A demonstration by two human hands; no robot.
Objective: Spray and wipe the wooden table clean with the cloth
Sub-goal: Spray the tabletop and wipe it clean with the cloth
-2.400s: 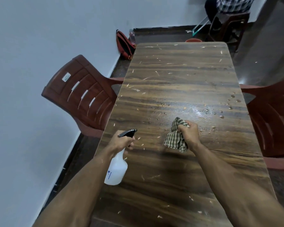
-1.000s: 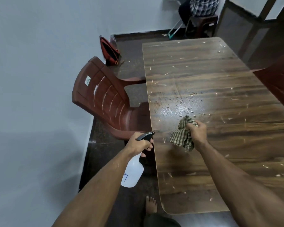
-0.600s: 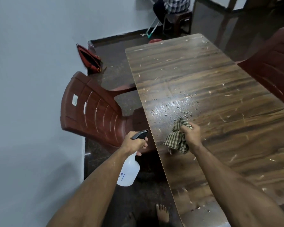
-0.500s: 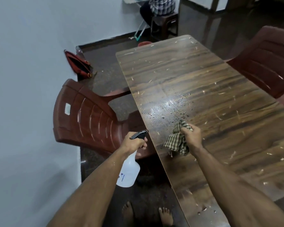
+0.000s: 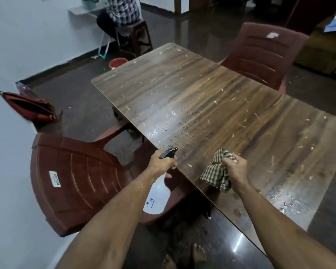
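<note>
A: What is different from a moment ago?

B: The left hand (image 5: 162, 165) now holds the spray bottle (image 5: 158, 199) at the desk (image 5: 241, 117) edge, nozzle over the wood, where before it hung beside it. The right hand (image 5: 234, 167) with the cloth (image 5: 217, 172) sits nearer the corner.

A: And the view?

B: It has swung round to the desk's side; a second chair (image 5: 260, 53) now appears beyond.

Your left hand (image 5: 163, 165) holds the spray bottle (image 5: 157, 199) just off the table's (image 5: 211, 98) near-left edge, over a chair (image 5: 74, 181). Your right hand (image 5: 236, 168) grips the cloth (image 5: 216, 172) above the tabletop. A second chair (image 5: 260, 55) stands beyond the table; a bucket (image 5: 117, 63) sits at its far-left corner.
</note>
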